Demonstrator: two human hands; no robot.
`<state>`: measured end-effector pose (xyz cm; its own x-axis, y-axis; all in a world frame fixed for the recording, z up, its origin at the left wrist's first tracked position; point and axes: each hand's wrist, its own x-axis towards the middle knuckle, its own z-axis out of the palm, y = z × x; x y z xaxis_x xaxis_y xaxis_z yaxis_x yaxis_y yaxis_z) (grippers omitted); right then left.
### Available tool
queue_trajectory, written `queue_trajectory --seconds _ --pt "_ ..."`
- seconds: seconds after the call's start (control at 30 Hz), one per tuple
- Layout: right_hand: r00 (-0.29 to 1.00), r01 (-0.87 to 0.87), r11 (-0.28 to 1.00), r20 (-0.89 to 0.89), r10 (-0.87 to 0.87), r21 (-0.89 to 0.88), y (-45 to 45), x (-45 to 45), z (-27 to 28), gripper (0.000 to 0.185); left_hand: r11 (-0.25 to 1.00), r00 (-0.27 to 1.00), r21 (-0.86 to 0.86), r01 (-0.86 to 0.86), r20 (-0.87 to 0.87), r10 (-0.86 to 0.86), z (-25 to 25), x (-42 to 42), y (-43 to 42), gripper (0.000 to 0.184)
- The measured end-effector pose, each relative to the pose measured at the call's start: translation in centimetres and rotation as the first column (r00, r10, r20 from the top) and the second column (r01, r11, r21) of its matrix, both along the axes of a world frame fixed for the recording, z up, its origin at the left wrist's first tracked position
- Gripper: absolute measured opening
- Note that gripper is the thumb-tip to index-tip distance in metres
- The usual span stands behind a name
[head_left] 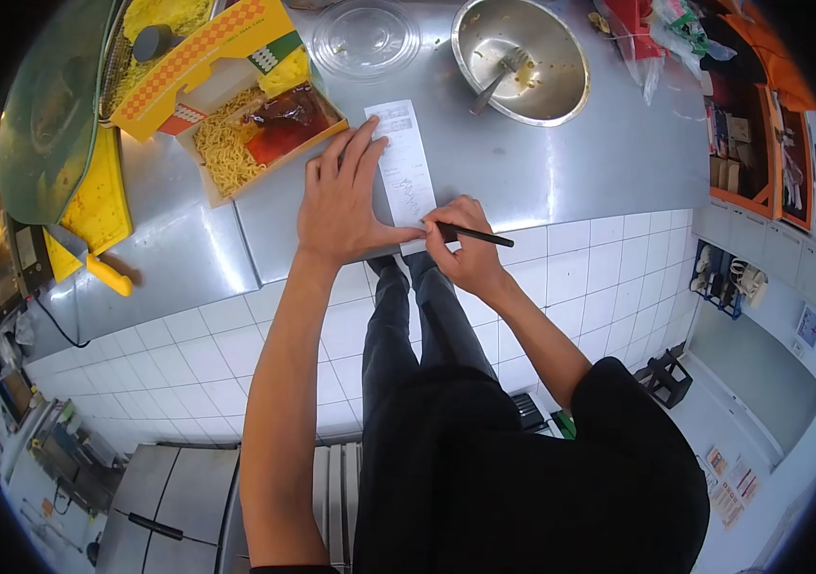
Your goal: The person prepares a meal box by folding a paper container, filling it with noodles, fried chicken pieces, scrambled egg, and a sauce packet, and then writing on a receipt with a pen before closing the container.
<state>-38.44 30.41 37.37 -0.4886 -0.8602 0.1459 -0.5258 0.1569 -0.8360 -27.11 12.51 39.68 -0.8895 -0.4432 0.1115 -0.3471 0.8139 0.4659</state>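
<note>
A narrow white paper slip (406,177) with print and handwriting lies on the steel counter (494,177), its lower end at the front edge. My left hand (343,199) rests flat with fingers spread along the slip's left side, the thumb reaching across its lower part. A black pen (483,235) is gripped in my right hand (470,244), its tip end at the lower right of the slip. Left of the slip stands an opened yellow and orange takeaway box (199,59), with noodles (228,153) and a piece of meat in red sauce (288,122) inside.
Behind the slip are a clear plastic lid (367,40) and a steel bowl (561,81) with a fork (501,80) in it. On the left, a yellow-handled knife (107,273) lies by a yellow board (107,196). Plastic bags (652,43) sit at the back right.
</note>
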Motion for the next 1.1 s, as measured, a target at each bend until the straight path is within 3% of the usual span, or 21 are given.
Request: queue_trajectory --seconds 0.07,0.17,0.27,0.3,0.37,0.43,0.53,0.67,0.77,0.93,1.03,1.1 --pt "0.999 0.003 1.000 -0.049 -0.003 -0.006 -0.1 -0.2 -0.1 0.008 1.000 1.000 0.001 0.002 0.000 -0.002 0.1 -0.1 -0.1 0.104" --pt "0.991 0.125 0.991 0.032 -0.127 0.041 0.2 0.2 0.3 0.005 1.000 1.000 0.004 0.002 0.014 -0.002 0.4 -0.1 -0.1 0.107" --pt "0.779 0.288 0.922 0.496 -0.382 0.259 1.1 0.0 2.8 0.011 1.000 1.000 0.027 0.003 0.025 -0.004 0.7 -0.1 -0.2 0.106" --pt "0.878 0.271 0.936 0.342 -0.336 0.224 1.6 -0.3 2.7 0.017 1.000 1.000 0.029 0.001 0.022 -0.002 0.7 0.0 -0.1 0.106" --pt "0.975 0.105 0.911 0.139 -0.174 0.400 2.1 -1.7 4.2 0.021 1.000 1.000 0.027 0.005 0.013 -0.006 0.8 -0.1 -0.3 0.107" --pt "1.000 0.005 0.802 -0.011 0.001 0.597 1.7 -3.0 6.1 0.027 0.999 1.000 0.046 0.004 0.022 -0.005 1.1 -0.2 -0.3 0.107" --pt "0.973 0.092 0.813 0.122 -0.196 0.575 -0.5 -4.1 8.2 0.031 1.000 0.999 0.005 0.002 0.041 -0.002 1.5 -0.2 -0.1 0.109" --pt "0.993 0.057 0.920 -0.116 -0.012 0.388 -0.8 -3.4 8.1 0.037 1.000 1.000 -0.016 -0.017 0.025 0.018 1.8 -0.5 0.1 0.111" --pt "0.946 -0.088 0.933 -0.264 0.188 0.349 -0.8 -1.7 6.1 0.036 0.999 1.000 -0.042 -0.030 0.000 0.030 1.2 0.0 0.7 0.100" --pt "0.982 -0.052 0.918 -0.146 0.118 0.393 -2.5 -1.2 5.8 0.034 0.974 0.939 0.080 -0.211 -0.262 0.225 3.2 1.1 3.0 0.059" --pt "0.998 -0.048 0.887 -0.004 0.056 0.458 -4.1 -1.7 7.7 0.036 0.853 0.783 0.106 -0.511 -0.353 0.512 4.9 4.9 2.9 0.037" --pt "0.998 -0.014 0.910 0.066 -0.015 0.415 -7.1 -2.5 9.6 0.039 0.649 0.560 0.171 -0.742 -0.374 0.739 5.5 5.8 -1.1 0.028"
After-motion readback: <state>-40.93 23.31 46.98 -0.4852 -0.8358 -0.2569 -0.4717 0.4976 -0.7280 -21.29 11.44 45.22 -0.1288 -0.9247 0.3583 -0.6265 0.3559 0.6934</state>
